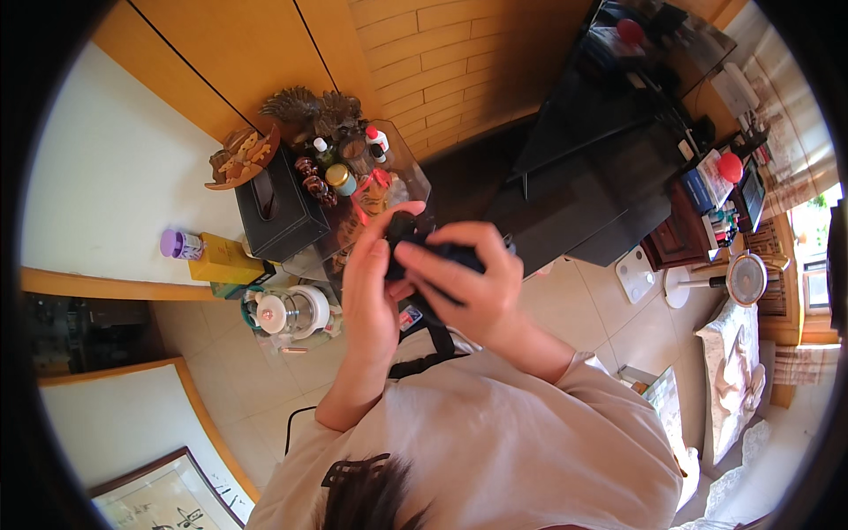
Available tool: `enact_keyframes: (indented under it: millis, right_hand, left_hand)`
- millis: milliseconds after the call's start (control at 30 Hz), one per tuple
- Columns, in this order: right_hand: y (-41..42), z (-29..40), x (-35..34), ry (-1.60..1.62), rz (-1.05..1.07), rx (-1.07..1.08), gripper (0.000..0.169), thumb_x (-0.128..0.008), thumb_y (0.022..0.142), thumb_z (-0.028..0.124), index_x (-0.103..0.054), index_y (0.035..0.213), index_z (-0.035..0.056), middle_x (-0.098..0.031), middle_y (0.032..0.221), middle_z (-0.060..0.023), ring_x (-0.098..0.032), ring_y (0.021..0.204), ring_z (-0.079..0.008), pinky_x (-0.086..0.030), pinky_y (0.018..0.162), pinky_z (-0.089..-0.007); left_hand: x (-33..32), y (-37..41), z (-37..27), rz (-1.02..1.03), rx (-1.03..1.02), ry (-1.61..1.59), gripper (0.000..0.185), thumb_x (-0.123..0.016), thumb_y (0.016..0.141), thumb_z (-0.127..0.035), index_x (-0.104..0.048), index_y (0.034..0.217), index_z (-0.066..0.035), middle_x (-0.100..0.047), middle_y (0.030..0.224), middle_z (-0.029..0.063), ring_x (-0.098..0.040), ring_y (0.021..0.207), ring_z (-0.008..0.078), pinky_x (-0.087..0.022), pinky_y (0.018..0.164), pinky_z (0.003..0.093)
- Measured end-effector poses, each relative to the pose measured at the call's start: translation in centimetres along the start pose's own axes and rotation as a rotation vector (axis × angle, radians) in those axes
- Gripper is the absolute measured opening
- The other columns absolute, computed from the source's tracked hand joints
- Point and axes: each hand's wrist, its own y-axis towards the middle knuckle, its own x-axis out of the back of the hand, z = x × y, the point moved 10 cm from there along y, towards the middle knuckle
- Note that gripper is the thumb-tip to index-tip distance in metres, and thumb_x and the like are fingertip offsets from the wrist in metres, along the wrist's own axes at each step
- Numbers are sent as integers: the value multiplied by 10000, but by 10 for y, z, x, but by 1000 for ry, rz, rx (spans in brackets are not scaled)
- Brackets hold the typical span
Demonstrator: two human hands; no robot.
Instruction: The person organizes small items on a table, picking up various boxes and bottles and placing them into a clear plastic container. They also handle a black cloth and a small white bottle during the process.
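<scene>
Between my two hands, in front of my chest, is a small dark object (400, 227), black with a dark blue part; blur and fingers hide what it is. My left hand (368, 285) holds it from the left side, thumb against it and forefinger stretched along its top. The fingers of my right hand (474, 271) curl over its right side. A black strap-like piece (432, 311) hangs below the hands. Just beyond the fingertips is a glass-topped side table (412, 159), carrying an orange-and-black striped figurine (374, 197) with a red ribbon and a gold-lidded jar (340, 179).
Left of the table stand a black tissue box (281, 228), a yellow carton (228, 260) and a glass kettle (301, 311) with a white lid. A long black TV cabinet (583, 205) extends to the right beneath a television (583, 112). A white fan (745, 279) stands farther right.
</scene>
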Motion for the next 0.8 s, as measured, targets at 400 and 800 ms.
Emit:
enact_keyframes:
  millis: [400, 800]
  right_hand:
    - [-2, -24, 17, 66, -109, -97, 403, -789, 601, -7, -751, 971, 150, -585, 957, -84, -633, 713, -221, -536, 586, -297]
    - [-12, -10, 8, 49, 77, 30, 410, -783, 565, 76, -745, 959, 182, -594, 938, -43, -636, 680, -194, -530, 558, -294]
  left_hand:
    - [12, 11, 8, 32, 40, -222, 346, -523, 953, -187, -433, 1249, -32, -574, 968, 78, -443, 578, 80, -306, 487, 197]
    - [-16, 6, 11, 89, -101, 350, 1056, -34, 781, -860, -491, 1286, -53, -532, 1112, -1, -466, 871, 65, -344, 626, 159]
